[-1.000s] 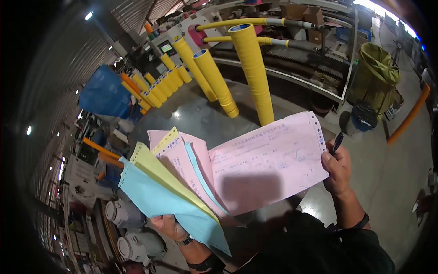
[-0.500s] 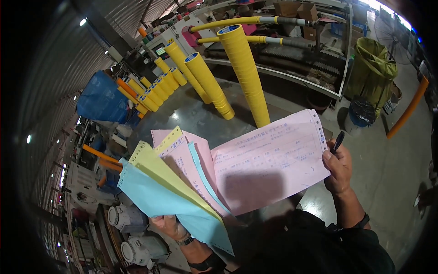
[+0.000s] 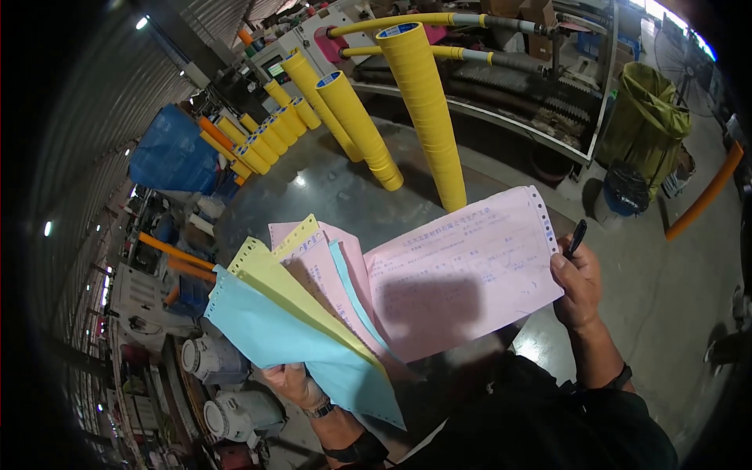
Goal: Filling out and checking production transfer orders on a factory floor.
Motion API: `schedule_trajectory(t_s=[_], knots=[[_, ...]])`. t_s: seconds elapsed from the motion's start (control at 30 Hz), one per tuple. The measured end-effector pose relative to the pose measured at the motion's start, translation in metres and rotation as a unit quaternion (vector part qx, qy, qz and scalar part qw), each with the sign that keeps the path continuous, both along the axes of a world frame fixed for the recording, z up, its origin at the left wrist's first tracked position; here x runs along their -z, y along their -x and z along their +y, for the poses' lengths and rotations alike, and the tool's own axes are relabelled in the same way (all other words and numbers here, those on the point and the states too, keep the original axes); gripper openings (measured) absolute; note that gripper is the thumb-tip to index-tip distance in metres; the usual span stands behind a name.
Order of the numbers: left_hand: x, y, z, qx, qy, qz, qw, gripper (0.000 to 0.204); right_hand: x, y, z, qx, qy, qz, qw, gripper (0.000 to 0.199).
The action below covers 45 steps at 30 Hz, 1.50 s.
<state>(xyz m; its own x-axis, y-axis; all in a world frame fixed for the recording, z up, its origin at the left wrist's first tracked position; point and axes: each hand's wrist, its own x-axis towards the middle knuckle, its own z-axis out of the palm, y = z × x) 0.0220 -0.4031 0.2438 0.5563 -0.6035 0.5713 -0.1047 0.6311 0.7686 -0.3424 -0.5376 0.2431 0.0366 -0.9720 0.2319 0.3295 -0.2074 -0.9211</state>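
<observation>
My left hand is closed on the lower edge of fanned paper forms, with a blue sheet on top and a yellow sheet and pink sheets behind it. A pink form with print and handwriting spreads out to the right, its punched edge upright. My right hand pinches that form's right edge between thumb and fingers, and a black pen sticks up from the same hand. A dark shadow falls across the pink form. Part of my left fingers is hidden beneath the blue sheet.
Tall yellow tape rolls stand on the dark metal table, with several shorter yellow rolls farther left. Behind is a machine with yellow-wrapped shafts. At right are a green sack and an orange tube. White buckets stand lower left.
The papers stay in both hands and have shifted only slightly. The view has moved a little, so the tape rolls and buckets sit slightly higher in the picture.
</observation>
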Motion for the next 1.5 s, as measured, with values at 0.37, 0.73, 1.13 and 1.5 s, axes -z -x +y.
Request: schedule_trajectory(t_s=[0.37,0.73,1.13,1.5], knots=[[0.132,0.031,-0.04,-0.153,-0.394,-0.065,0.904,0.013,0.176,-0.002,-0.083,-0.01,-0.107,0.2,0.974,0.022],[0.298,0.091,0.058,-0.05,-0.495,0.135,0.857,0.018,0.36,0.009,-0.1,-0.07,-0.207,0.455,0.863,0.018],[0.2,0.195,-0.055,0.251,-0.492,-0.156,0.819,0.019,0.29,0.132,-0.041,-0.014,-0.206,0.451,0.868,0.027],[0.197,0.41,-0.205,0.456,-0.446,-0.162,0.752,0.032,0.318,0.429,0.014,0.182,-0.401,0.397,0.805,0.023]])
